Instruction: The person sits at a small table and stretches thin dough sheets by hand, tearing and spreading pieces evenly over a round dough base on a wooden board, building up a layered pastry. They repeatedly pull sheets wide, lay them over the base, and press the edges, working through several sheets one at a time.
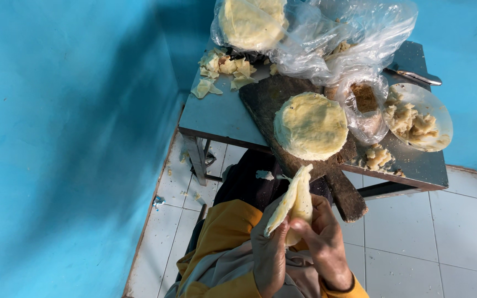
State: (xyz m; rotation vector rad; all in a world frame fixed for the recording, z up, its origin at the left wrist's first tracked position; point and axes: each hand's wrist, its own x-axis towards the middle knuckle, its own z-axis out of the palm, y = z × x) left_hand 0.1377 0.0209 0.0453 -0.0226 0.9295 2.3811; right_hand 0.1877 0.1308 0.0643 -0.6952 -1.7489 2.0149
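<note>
Both my hands hold one folded, pale yellow dough sheet (pixel 295 200) upright in front of my lap. My left hand (pixel 270 255) cups it from below and behind. My right hand (pixel 322 238) pinches its lower edge with the fingers closed on it. Just beyond, a round stack of the same thin dough sheets (pixel 311 125) lies on a dark wooden board (pixel 266 99) on a small grey table (pixel 216 113).
A clear plastic bag (pixel 327 38) with more round sheets lies at the table's far side, with dough scraps (pixel 222 69) to its left. A plate of crumbly filling (pixel 418 118), a metal utensil (pixel 415 75) and a small bag sit right. Blue walls, white tiled floor.
</note>
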